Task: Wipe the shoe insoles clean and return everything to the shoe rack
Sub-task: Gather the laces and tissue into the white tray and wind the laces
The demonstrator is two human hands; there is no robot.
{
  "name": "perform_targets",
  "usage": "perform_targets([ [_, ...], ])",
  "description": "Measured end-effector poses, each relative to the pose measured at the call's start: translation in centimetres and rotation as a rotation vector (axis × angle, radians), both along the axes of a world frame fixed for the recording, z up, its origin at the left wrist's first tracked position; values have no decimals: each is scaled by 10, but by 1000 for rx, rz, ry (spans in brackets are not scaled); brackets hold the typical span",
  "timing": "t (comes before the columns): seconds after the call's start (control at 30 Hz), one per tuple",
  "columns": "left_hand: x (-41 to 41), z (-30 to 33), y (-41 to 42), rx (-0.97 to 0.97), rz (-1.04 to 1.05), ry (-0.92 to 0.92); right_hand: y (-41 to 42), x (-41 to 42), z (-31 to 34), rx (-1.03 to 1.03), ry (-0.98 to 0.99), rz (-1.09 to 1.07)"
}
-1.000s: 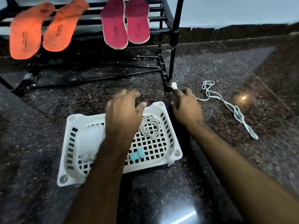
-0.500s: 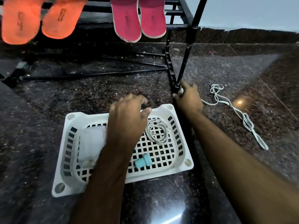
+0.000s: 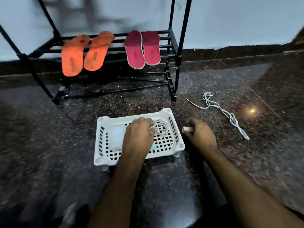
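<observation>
Insoles, four in all, lie on the lower shelf of the shoe rack: the orange insoles to the left, the red insoles to the right. I judge wiping complete; the return step is in hand. My left hand reaches into the white basket, fingers curled at the coiled lace. My right hand grips a small white piece. Next: deposit it, collect the loose lace from the floor, then shelve the basket.

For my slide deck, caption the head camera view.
Left hand in white basket, right hand holding small white object, insoles on rack.
</observation>
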State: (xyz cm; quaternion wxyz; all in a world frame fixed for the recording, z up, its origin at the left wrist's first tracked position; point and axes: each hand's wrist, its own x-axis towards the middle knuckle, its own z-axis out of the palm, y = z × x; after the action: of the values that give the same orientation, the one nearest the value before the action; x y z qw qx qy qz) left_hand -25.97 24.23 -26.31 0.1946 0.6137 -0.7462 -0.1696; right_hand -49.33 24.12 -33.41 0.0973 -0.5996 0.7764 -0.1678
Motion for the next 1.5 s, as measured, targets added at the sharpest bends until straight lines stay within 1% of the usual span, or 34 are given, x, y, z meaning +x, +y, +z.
perform_targets([
  [0.13,-1,0,41,18,-55,-88,31,7,14,67,-183,-130],
  [0.23,2,-4,54,69,-35,-99,52,11,21,60,-276,-175],
  [0.33,7,-10,57,105,-11,-104,69,19,28,34,-324,-190],
  [0.43,10,-18,59,78,-53,-169,79,36,36,-29,-363,-128],
  [0.57,6,-24,51,47,-69,-225,80,56,43,-77,-318,-32],
  [0.77,6,-24,33,112,9,-111,69,66,57,-128,-225,9],
  [0.87,14,-15,22,91,137,-49,60,77,60,-189,-300,115],
  [0.93,19,-13,12,68,221,-38,53,89,57,-205,-338,186],
  [1.03,24,-17,-2,72,264,-11,44,108,47,-194,-353,280],
  [1.13,23,-16,-11,108,338,-41,40,122,36,-140,-359,328],
  [1.33,15,-15,-17,76,318,-184,40,136,29,-103,-324,367],
  [1.43,13,-15,-17,68,320,-200,39,140,29,-90,-365,385],
  [1.5,15,-15,-17,75,341,-173,39,140,28,-81,-356,382],
])
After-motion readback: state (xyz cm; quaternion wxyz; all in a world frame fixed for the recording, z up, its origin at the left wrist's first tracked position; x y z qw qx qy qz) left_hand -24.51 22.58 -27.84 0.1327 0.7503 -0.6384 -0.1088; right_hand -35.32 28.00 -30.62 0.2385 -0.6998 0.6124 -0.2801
